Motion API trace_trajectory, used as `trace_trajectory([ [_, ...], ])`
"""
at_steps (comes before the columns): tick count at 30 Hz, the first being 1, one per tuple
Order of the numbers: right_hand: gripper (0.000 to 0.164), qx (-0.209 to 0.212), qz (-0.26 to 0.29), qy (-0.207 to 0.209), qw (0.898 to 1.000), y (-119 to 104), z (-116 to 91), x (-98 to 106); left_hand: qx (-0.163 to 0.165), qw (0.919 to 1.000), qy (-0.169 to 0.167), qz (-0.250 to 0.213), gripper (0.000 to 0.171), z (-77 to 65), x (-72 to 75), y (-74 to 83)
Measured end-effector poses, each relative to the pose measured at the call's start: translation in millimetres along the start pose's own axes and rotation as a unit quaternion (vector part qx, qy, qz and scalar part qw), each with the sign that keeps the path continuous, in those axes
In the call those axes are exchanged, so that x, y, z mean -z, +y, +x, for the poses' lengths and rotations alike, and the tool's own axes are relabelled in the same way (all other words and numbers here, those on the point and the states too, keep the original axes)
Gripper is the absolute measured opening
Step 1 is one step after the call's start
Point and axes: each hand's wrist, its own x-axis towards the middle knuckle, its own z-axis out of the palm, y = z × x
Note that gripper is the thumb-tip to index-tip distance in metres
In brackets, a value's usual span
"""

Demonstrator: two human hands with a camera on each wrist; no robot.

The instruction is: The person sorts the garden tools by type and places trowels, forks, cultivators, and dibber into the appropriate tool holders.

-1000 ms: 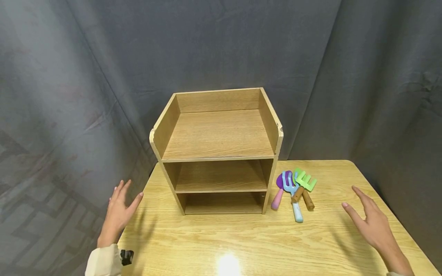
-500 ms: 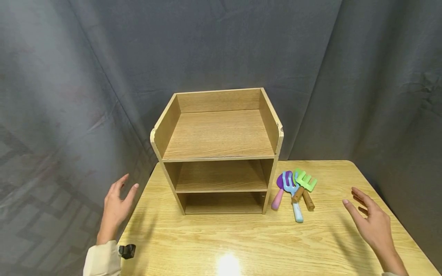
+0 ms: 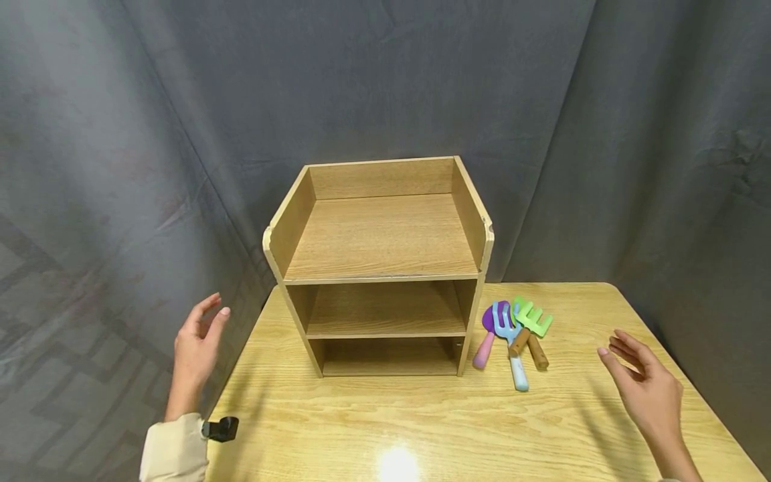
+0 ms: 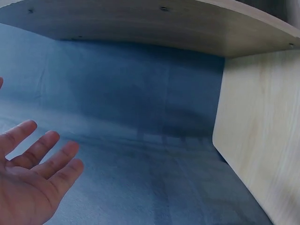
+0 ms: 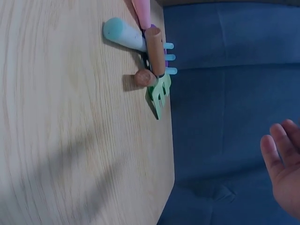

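Observation:
In the head view my left hand (image 3: 194,351) hovers off the table's left edge with relaxed fingers, holding nothing. My right hand (image 3: 649,391) hangs above the table's right side, loosely bent and also holding nothing. Nearest to it lies a pile of small garden tools. A light blue hand fork (image 3: 518,368) with a pale handle crosses a purple trowel (image 3: 484,350) with a pink handle. A green hand fork (image 3: 534,318) with a brown handle lies on top. Under it shows a second brown handle (image 3: 538,353), its green head mostly hidden.
A wooden shelf unit (image 3: 385,276) with a walled top and two lower compartments stands mid-table, left of the tools. Its side panel (image 4: 140,21) spans the top of the left wrist view. Grey curtains (image 3: 385,80) hang behind and beside the wooden table (image 3: 337,428).
My left hand has drifted a little left and its fingers have drawn closer together. The right hand's fingers have bent slightly more. Tools and shelf stay in place.

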Motion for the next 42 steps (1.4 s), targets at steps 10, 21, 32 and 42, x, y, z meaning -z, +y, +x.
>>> trace_trajectory([
  [10, 0.046, -0.021, 0.047, 0.033, 0.998, -5.9, -6.2, -10.5, -0.013, 0.999, 0.019, -0.038, 0.039, 8.5, 2.6, 14.4],
  [21, 0.046, -0.046, 0.075, 0.061, 0.994, -7.3, -14.3, -25.2, -0.046, 0.9958, 0.037, -0.07, 0.036, 20.7, 4.1, 33.7],
  [32, 0.045, -0.076, 0.103, 0.074, 0.989, -8.2, -19.4, -40.0, -0.069, 0.9908, 0.032, -0.112, 0.035, 30.2, 0.3, 47.5],
  [42, 0.043, -0.078, 0.119, 0.091, 0.986, -3.3, -23.5, -57.9, -0.087, 0.9846, 0.025, -0.149, 0.036, 39.8, -3.1, 62.5],
])
